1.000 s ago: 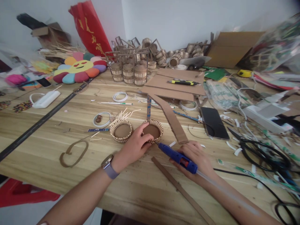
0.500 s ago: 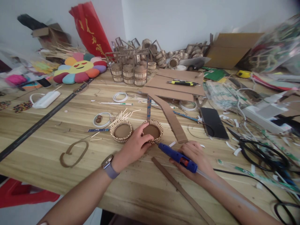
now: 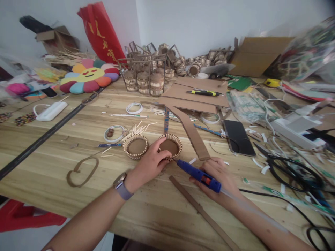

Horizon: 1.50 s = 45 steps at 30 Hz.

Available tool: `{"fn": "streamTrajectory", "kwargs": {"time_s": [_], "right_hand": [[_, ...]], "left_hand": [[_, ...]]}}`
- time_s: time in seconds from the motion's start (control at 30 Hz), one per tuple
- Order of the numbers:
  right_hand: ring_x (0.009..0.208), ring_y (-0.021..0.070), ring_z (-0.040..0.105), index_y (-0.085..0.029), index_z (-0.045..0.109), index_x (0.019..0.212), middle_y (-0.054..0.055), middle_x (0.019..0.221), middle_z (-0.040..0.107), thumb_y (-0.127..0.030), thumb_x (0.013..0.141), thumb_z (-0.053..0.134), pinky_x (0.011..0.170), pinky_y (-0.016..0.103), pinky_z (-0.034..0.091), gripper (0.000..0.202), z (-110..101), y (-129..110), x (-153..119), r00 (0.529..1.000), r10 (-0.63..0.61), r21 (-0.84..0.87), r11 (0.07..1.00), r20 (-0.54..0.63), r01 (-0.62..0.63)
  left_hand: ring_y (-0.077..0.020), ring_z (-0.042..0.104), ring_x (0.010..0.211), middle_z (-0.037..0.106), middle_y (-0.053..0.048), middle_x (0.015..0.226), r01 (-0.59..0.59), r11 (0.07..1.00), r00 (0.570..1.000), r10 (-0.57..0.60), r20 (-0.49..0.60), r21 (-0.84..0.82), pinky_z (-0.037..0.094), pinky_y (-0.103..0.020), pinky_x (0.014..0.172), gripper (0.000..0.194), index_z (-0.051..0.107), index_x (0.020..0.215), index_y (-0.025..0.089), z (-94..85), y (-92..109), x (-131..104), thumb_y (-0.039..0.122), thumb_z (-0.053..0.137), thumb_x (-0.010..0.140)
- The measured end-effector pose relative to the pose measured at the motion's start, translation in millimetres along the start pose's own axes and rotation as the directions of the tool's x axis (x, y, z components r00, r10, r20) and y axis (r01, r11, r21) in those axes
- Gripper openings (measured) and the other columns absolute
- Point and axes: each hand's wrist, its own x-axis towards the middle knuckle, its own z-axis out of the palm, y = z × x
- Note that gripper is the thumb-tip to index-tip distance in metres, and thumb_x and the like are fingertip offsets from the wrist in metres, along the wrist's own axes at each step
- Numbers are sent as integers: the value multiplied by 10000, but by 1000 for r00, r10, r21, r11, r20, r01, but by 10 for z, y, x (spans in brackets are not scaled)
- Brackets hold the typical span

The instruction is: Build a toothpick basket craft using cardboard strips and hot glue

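Note:
My left hand [image 3: 154,157], with a watch [image 3: 122,185] on its wrist, grips the near left rim of a round stick-walled basket [image 3: 178,143]. A blue glue gun [image 3: 192,171] is held in my right hand [image 3: 216,176], its nozzle against or very near the basket's front edge. From the basket's back rises a narrow blue-printed strip [image 3: 166,120]. A second round basket [image 3: 128,143] sits just left of my left hand, with a flat blue strip [image 3: 110,145] at its left side. A wide cardboard strip [image 3: 192,130] runs back from beside my right hand.
Loose sticks [image 3: 138,128] and tape rolls [image 3: 134,108] lie behind the baskets. A thin brown strip [image 3: 199,207] crosses the front. On the right are a phone [image 3: 239,137], scissors [image 3: 264,150] and black cable. Cardboard sheets [image 3: 193,85] and finished baskets [image 3: 143,83] stand farther back.
The glue gun and my right hand have shifted very slightly. My left hand keeps its place on the basket.

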Motion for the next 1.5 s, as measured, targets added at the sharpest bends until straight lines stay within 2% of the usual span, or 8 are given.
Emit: {"fn": "streamTrajectory", "kwargs": {"time_s": [0.47, 0.77, 1.3, 1.5], "right_hand": [[644, 174, 571, -226, 509, 809, -6, 673, 611, -365, 902, 610, 718, 342, 368, 195, 10, 4, -11, 1000, 2, 17, 1000, 3, -2], [663, 176, 585, -227, 511, 830, -2, 689, 633, -340, 901, 605, 717, 347, 367, 163, -14, -19, 2, 1000, 21, 43, 999, 8, -22], [613, 168, 559, -231, 481, 773, -14, 652, 602, -333, 881, 611, 681, 338, 352, 197, -24, -19, 20, 1000, 20, 28, 999, -3, -20], [569, 162, 542, -235, 473, 731, -24, 595, 581, -332, 901, 572, 643, 330, 334, 219, -47, -65, 78, 998, 26, 45, 999, -60, -23]], "left_hand": [[-298, 400, 1371, 395, -147, 1474, -1, 1000, 1000, 2, -5, 13, 372, -481, 1133, 176, 678, 1045, 191, 0, 11, 10, 149, 586, 901], [-293, 403, 1367, 460, -131, 1404, -7, 1000, 1000, 7, -9, 16, 358, -488, 1141, 161, 679, 1042, 209, 2, 4, 6, 186, 585, 913], [-301, 393, 1380, 397, -145, 1482, -1, 1000, 1000, 1, 4, 19, 380, -492, 1123, 189, 686, 1063, 200, -5, 10, 1, 173, 573, 914], [-296, 409, 1369, 414, -129, 1475, 6, 1000, 1000, -6, -12, 18, 388, -489, 1119, 184, 694, 1043, 212, -4, 16, 4, 164, 584, 903]]}}
